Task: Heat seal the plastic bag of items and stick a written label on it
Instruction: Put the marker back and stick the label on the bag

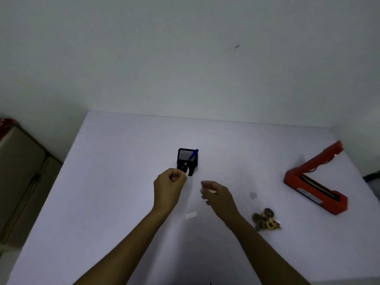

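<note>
My left hand (169, 187) is raised over the middle of the table, its fingers pinched on a small white paper piece (187, 173). My right hand (217, 195) hovers beside it, blurred, with a small white label (211, 191) at its fingertips. Another white label strip (191, 215) lies flat on the table between my forearms. The clear plastic bag of brown and yellow items (265, 220) rests to the right of my right wrist. The red heat sealer (316, 179) stands at the far right with its arm lifted.
A black pen holder (187, 161) with a blue pen (193, 155) stands just beyond my left hand. The white table (123, 161) ends at a wall behind. A beige cabinet (22, 173) stands off the table's left edge.
</note>
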`<state>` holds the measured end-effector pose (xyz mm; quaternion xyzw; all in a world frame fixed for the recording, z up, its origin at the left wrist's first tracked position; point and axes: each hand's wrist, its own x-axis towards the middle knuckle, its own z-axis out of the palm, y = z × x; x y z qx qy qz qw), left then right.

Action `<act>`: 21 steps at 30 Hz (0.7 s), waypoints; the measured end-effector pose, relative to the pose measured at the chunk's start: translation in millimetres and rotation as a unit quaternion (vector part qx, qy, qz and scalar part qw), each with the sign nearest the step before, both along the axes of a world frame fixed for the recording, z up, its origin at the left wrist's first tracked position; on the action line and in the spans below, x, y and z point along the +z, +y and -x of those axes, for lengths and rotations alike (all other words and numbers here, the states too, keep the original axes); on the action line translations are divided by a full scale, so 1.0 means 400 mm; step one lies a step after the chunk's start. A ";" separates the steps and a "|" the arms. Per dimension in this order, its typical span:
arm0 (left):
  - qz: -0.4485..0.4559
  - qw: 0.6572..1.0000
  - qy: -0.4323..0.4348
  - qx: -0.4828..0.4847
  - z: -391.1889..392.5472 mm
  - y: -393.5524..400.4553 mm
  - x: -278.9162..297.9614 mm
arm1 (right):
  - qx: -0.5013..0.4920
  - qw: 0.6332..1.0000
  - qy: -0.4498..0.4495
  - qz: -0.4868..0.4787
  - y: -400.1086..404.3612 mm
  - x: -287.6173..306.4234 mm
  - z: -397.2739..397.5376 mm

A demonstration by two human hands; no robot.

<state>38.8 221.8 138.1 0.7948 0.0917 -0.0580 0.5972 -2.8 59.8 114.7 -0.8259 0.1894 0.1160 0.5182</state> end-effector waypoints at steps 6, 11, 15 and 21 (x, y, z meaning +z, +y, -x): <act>-0.019 0.995 -0.062 -0.079 0.026 -0.154 0.002 | -0.057 0.993 -0.062 -0.082 -0.065 0.100 0.023; -0.033 0.982 -0.106 -0.152 0.027 -0.295 0.000 | -0.136 0.970 -0.026 -0.198 -0.186 0.099 0.046; -0.040 0.969 -0.089 -0.228 0.034 -0.407 -0.013 | -0.142 0.967 -0.004 -0.214 -0.329 0.092 0.058; -0.020 0.975 -0.021 -0.222 0.008 -0.557 -0.053 | -0.160 0.962 0.049 -0.216 -0.554 0.052 0.058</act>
